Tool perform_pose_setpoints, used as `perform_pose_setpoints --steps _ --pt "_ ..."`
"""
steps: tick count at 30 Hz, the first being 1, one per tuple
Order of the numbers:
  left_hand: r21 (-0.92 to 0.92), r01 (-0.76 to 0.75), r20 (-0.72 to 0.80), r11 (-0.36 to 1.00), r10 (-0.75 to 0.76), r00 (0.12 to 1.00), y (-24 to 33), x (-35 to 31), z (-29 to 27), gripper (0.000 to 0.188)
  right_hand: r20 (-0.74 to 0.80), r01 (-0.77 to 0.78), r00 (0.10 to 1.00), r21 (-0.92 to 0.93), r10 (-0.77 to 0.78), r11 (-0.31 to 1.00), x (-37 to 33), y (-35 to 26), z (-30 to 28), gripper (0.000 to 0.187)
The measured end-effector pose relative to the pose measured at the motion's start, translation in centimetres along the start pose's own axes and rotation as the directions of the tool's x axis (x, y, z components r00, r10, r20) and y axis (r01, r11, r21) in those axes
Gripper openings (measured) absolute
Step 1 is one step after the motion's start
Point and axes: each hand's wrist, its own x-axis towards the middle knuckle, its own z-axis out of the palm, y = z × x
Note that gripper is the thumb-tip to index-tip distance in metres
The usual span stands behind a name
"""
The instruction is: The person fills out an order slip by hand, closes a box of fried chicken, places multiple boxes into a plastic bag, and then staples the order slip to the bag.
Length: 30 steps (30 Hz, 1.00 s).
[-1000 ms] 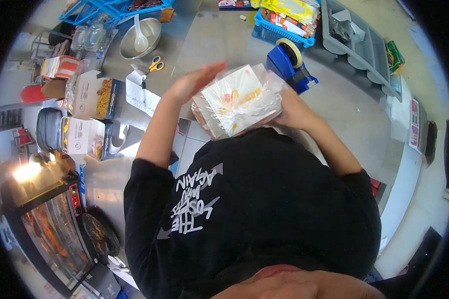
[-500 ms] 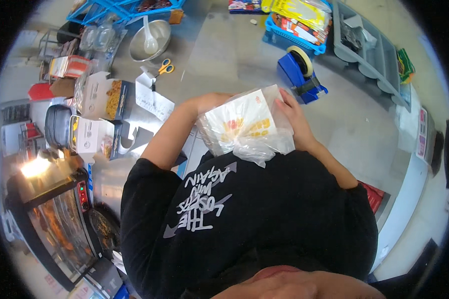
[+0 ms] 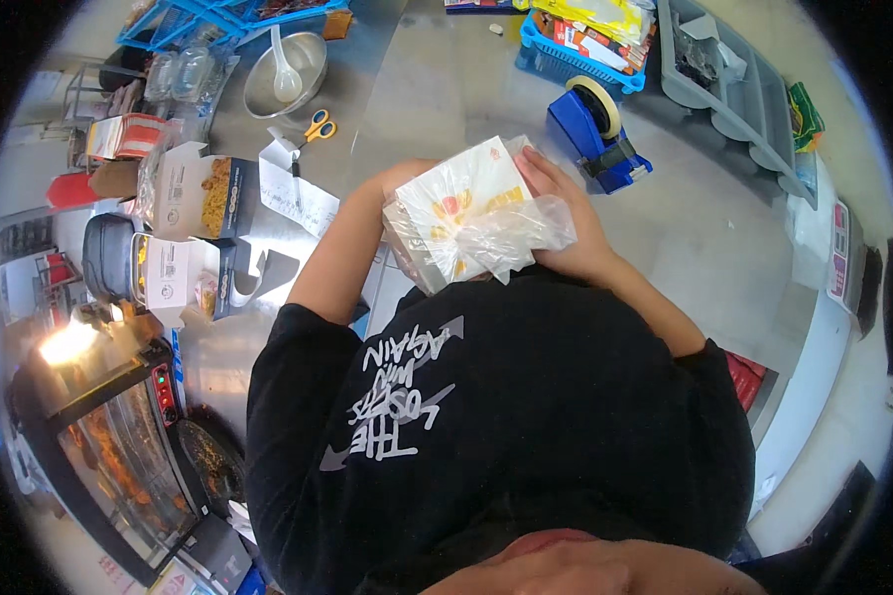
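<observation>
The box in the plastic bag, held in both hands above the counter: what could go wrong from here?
1. The box sits in a loose thin plastic bag, held tilted against the chest by the left hand and right hand; it might slip or the food inside could shift.
2. The open food boxes lie uncovered near the left elbow; a swing of the arm may knock them.
3. The scissors lie open on the counter, a possible cut when reaching.

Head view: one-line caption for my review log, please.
Both hands, left hand and right hand, hold a white box in a clear plastic bag above a steel counter near a blue tape dispenser.
</observation>
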Motion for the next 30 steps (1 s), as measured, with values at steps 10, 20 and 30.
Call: perform_pose_setpoints --steps 10,20,30 --pt "0.558 -0.415 -0.219 0.719 0.61 0.762 -3.5 -8.1 -0.6 0.092 0.258 0.086 0.964 -0.11 -0.055 0.99 0.7 0.3 -4.1 0.108" --pt "0.592 -0.467 -0.33 0.657 0.726 0.603 -8.7 -6.9 6.4 0.123 0.27 0.378 0.908 -0.2 -0.32 0.904 5.7 -2.9 -0.3 0.045" --pt "0.782 -0.435 -0.297 0.446 0.881 0.369 -9.4 -5.5 7.0 0.124 0.437 0.301 0.869 -0.097 -0.232 0.949 4.3 -5.7 -0.6 0.045"
